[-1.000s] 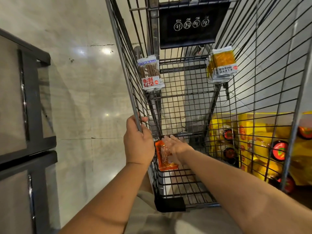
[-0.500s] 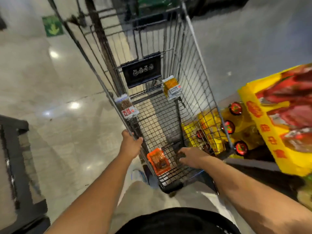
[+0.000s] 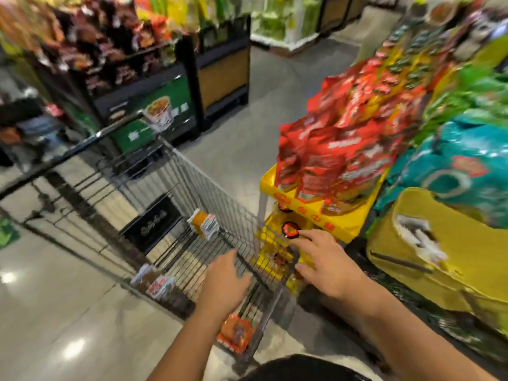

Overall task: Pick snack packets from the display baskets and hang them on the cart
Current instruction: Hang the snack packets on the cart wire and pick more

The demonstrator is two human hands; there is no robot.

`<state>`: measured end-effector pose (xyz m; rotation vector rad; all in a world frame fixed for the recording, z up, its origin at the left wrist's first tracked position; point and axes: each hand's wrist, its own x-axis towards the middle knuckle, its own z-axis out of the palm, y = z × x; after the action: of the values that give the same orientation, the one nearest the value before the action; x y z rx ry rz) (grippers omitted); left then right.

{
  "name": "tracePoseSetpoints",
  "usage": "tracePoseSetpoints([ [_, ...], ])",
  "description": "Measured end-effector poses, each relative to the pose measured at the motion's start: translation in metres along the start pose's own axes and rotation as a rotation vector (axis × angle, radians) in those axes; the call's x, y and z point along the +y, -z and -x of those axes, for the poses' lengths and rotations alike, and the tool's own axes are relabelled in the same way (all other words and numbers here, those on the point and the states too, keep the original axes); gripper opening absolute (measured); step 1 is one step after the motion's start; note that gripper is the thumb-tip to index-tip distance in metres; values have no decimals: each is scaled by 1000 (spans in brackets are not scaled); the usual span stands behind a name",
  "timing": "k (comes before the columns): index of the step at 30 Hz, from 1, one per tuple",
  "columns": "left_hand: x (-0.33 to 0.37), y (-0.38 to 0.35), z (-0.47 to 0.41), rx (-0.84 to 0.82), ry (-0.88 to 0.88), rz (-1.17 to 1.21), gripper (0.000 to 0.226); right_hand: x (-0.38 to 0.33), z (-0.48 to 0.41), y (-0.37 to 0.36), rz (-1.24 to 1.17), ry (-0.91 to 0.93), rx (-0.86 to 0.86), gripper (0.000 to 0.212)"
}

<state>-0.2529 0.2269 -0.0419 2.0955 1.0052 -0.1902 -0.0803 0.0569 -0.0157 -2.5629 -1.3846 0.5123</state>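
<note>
Shop aisle, blurred. Left hand [image 3: 225, 284] and right hand [image 3: 327, 268] hovered over cart [image 3: 209, 193], fingers [image 3: 308, 237] spread, holding nothing. Judged between hangs; next move called for reaching red packets [image 3: 338, 144] up beyond right fingers.

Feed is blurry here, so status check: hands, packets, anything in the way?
Left hand open above cart, empty. Right hand open beside yellow display tray, empty. Orange packet, brown packet, yellow packets hang on cart. No obstruction seen.

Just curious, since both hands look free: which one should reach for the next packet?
Probably the right hand: it is open beside the yellow stand of red packets. The left hand hovers over the cart, farther away.
</note>
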Motion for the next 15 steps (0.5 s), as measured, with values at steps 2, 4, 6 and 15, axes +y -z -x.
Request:
tracePoseSetpoints([
  [2, 36, 2, 1, 27, -145, -82, 60, 19, 13, 24, -19, -30, 110, 57],
  [4, 77, -2, 2, 64, -270, -116, 57, 41, 29, 51, -24, -64, 199, 54],
  [6, 117, -14, -1, 80, -360, -144, 58, 66, 49, 74, -13, -103, 253, 53],
  [15, 249, -124, -1, 130, -608, -209, 58, 216, 140, 122, -80, -374, 240, 52],
])
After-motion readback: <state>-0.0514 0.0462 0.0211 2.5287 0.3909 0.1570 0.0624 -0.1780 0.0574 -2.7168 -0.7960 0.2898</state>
